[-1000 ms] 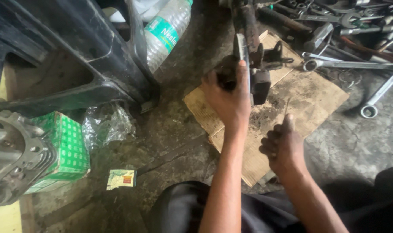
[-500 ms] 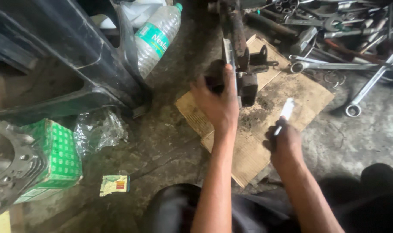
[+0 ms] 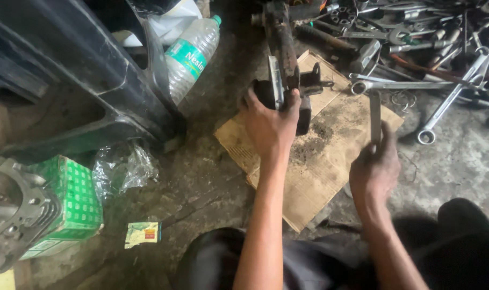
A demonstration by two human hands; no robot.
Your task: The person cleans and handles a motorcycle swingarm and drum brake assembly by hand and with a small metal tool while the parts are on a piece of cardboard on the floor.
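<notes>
Left hand [image 3: 271,121] clamped on dark metal part [image 3: 285,80] standing on soiled cardboard [image 3: 314,172], right hand [image 3: 374,166] closed around flat metal strip [image 3: 375,115] just beside; advisable to brace part firmly, keeping strip clear of scattered spanners [image 3: 438,91].
</notes>
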